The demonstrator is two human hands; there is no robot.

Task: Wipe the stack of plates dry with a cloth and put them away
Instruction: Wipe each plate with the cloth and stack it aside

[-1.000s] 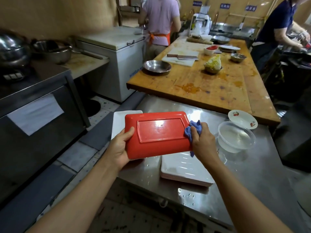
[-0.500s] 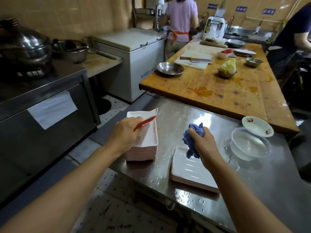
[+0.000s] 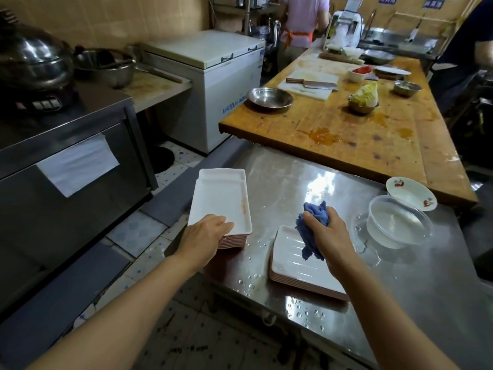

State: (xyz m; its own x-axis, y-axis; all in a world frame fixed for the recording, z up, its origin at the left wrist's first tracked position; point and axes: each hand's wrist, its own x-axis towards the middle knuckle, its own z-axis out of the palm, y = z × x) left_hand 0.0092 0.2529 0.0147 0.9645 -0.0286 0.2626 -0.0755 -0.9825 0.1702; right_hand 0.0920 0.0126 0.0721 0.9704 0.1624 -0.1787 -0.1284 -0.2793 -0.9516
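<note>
Plates stood in two stacks on the steel table (image 3: 280, 182): a taller stack (image 3: 222, 201) at the table's left edge, and a lower stack (image 3: 298, 265) near the front edge, its ridged top plate beaded with water. My left hand (image 3: 204, 236) rested on the near corner of the taller stack, fingers straight and close together, pressing flat on the top plate, which lay white side up. My right hand (image 3: 326, 236) hovered over the lower stack, fingers curled round the bunched blue cloth (image 3: 312, 225), a tail of it hanging onto the top plate.

I judged the step in hand to be the setting-down of a wiped plate onto the done pile. The next move called for freeing the left hand and lifting the top plate off the wet stack, with a firm grip, since it looked slick.

Water droplets (image 3: 250, 281) lay scattered between and before the stacks. A clear plastic tub (image 3: 397, 222) stood just right of the wet stack, a small patterned dish (image 3: 410, 193) behind it. The tub sat near enough to be knocked by my right elbow. A wooden counter (image 3: 346, 129) beyond carried bowls and a cleaver.
</note>
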